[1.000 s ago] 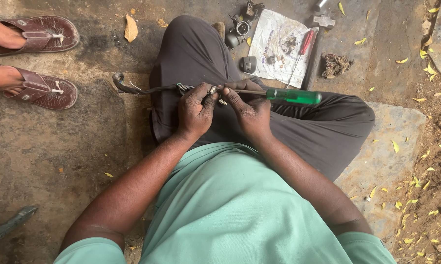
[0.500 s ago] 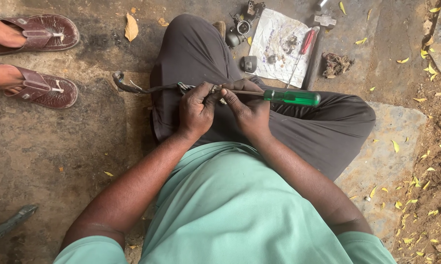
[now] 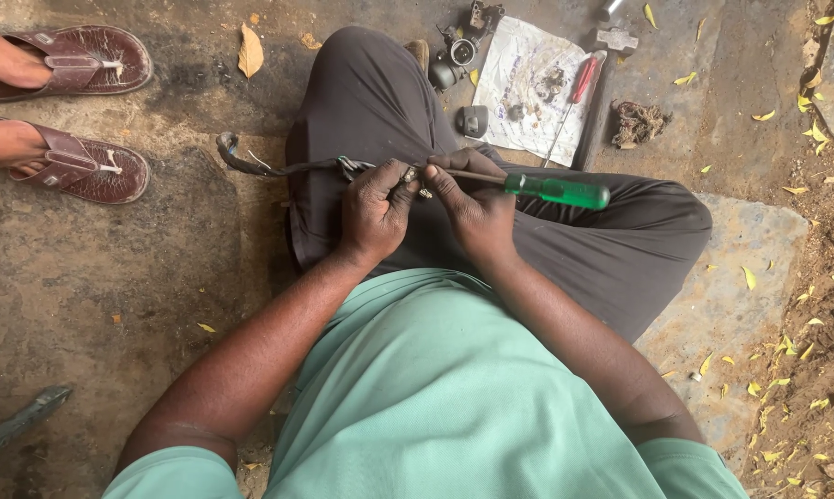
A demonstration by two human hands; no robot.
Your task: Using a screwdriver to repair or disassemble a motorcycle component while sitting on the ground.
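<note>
My left hand (image 3: 376, 211) grips a dark, bent cable with a metal fitting (image 3: 278, 167) over my lap; my right hand (image 3: 477, 208) holds a green-handled screwdriver (image 3: 555, 191) against it.

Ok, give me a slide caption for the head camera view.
Left hand grips a cable while right hand works a green-handled screwdriver at it.

An outdoor roadside repair spot is shown: work is done seated on a stained concrete floor (image 3: 112, 277), with metal parts (image 3: 458, 46) and a red screwdriver (image 3: 574, 97) laid on a sheet (image 3: 528, 65) far ahead, and soil with fallen leaves (image 3: 805, 370) at right.
</note>
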